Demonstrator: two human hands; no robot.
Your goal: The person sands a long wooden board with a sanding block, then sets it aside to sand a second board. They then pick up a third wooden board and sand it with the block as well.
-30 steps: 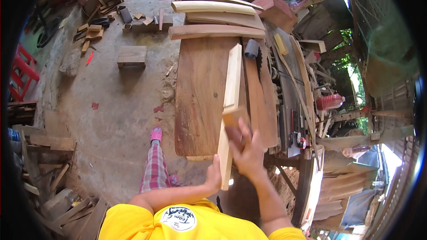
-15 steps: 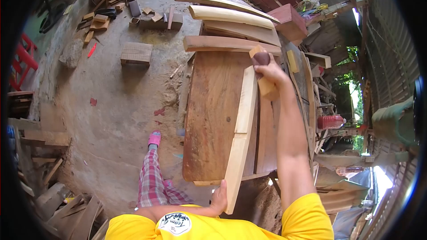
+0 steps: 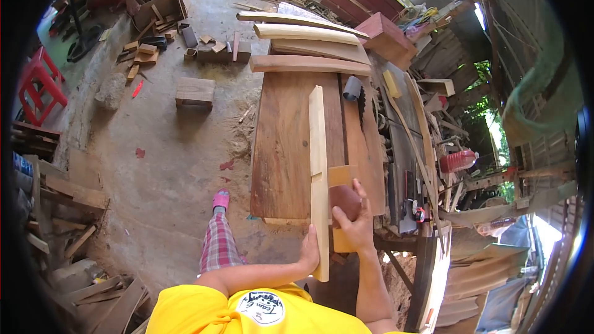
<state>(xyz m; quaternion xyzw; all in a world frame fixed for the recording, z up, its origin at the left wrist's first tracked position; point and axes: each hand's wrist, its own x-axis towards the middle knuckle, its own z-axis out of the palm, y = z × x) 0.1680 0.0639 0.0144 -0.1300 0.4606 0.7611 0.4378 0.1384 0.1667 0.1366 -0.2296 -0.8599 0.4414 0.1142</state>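
A long pale wooden bar (image 3: 318, 142) with a small notch line across it lies lengthwise over the brown board (image 3: 278, 142) of the bench. Against the bar's left side near its lower end is my left hand (image 3: 310, 250), its fingers closed up along the wood. My right hand (image 3: 357, 219) grips a wooden block with a dark reddish-brown rounded sheet (image 3: 345, 202) around its middle, close to the right side of the bar. A dark curled sheet (image 3: 352, 88) rests farther up the bench.
Several curved wooden pieces (image 3: 309, 65) lie across the bench's far end, near a reddish box (image 3: 387, 38). A wooden block (image 3: 195, 93) and a red stool (image 3: 42, 86) stand on the floor at left. A red bottle (image 3: 458, 161) is at right.
My right hand and its block have moved from the bar's far end down toward its near end. The bar now lies straighter, and the curled sheet has come into view.
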